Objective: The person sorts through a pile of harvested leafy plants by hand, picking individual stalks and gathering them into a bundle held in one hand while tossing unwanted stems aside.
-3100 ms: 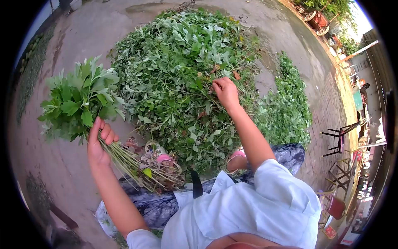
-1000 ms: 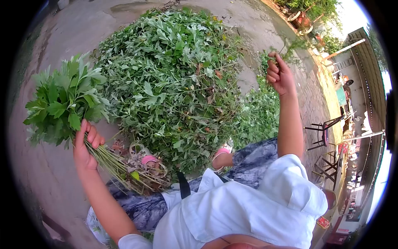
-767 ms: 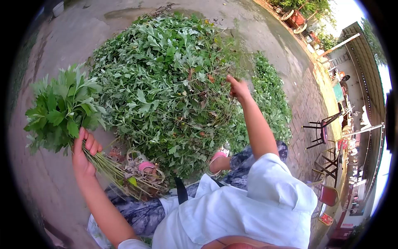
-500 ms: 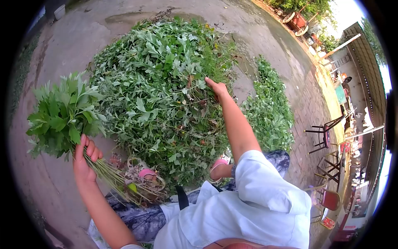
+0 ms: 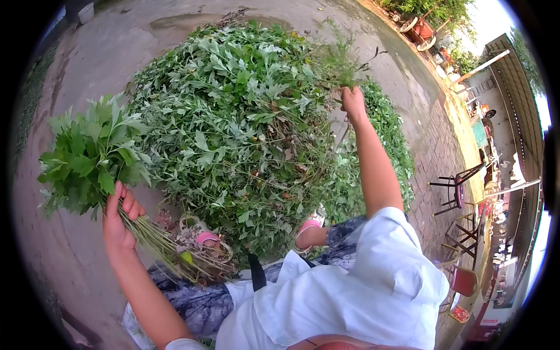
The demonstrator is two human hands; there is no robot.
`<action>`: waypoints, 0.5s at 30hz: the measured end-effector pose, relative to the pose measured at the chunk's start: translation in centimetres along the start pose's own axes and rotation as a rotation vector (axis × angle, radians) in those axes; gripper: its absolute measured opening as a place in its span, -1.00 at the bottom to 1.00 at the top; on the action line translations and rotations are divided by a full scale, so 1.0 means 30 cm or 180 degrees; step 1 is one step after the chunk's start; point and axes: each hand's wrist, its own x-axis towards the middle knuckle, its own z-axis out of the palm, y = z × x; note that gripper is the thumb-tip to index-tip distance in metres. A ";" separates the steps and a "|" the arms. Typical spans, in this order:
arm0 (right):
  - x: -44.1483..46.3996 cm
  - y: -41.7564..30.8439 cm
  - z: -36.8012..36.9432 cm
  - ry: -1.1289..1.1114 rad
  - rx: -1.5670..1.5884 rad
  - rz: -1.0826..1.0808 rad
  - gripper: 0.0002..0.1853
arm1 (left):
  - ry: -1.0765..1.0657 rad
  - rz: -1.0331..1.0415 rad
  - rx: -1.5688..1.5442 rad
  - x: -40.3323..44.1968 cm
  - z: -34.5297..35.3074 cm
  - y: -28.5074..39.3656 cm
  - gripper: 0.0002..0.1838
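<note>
My left hand is closed around the stems of a thick bunch of leafy green stalks. The bunch's leaves point up and away, and its long bare stems slant down towards my lap. My right hand is closed on a feathery green weed with thin dark stalks, held at the right edge of a big heap of cut leafy stalks. Some dry brown stems lie among the heap's leaves. My fingers hide where the weed is gripped.
A smaller pile of green stalks lies right of the heap on the concrete ground. My feet in pink-strapped sandals are at the heap's near edge. Chairs stand on the brick paving at the right, and a white bucket is far left.
My right hand has moved right and away from the heap's middle, and the feathery weed has come with it. The left hand and its bunch have hardly moved.
</note>
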 end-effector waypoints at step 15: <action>-0.206 -0.357 -0.337 0.0521 0.1855 -0.0063 -0.74 | -0.0024 -0.0029 -0.0071 -0.008 -0.037 0.012 -0.78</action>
